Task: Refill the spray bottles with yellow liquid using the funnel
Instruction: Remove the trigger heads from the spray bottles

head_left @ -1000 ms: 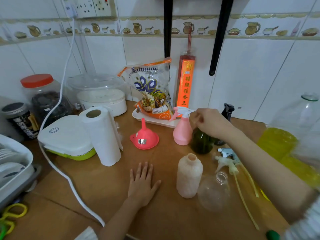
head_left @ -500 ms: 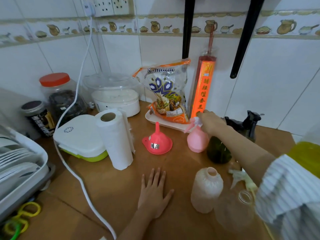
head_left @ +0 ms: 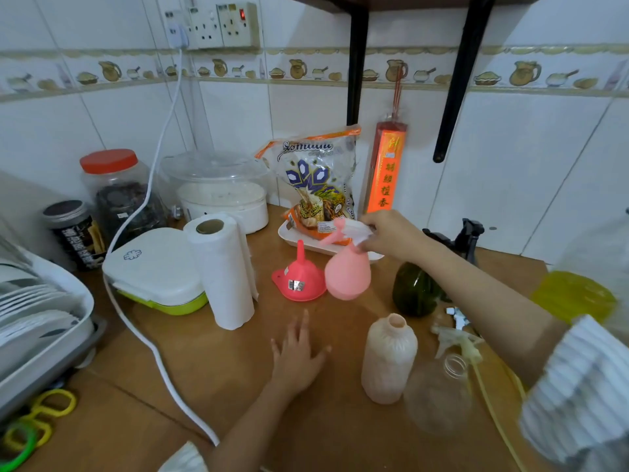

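My right hand [head_left: 391, 235] grips the white trigger head of a pink spray bottle [head_left: 347, 275], which hangs tilted just above the wooden counter [head_left: 218, 366]. Right beside it on the left, a pink funnel [head_left: 297, 277] stands upside down. My left hand [head_left: 296, 356] lies flat on the counter with its fingers spread. A pale open-necked bottle [head_left: 388, 359] and a clear bottle [head_left: 439, 393] stand at the front right, next to a loose sprayer head with a tube [head_left: 459, 342]. A dark green bottle [head_left: 413, 289] sits behind my right arm. The big jug of yellow liquid [head_left: 575, 298] is at the far right.
A paper towel roll [head_left: 221, 274], a white lidded box [head_left: 153, 267] and a white power cable [head_left: 143, 338] occupy the left. A snack bag on a white tray [head_left: 320, 185], jars [head_left: 115, 195] and a steamer [head_left: 221, 192] line the wall. A dish rack [head_left: 41, 318] is at far left.
My right hand moved from the green bottle to the pink spray bottle, took it by its trigger head and lifted it off the counter. My left hand stayed flat.
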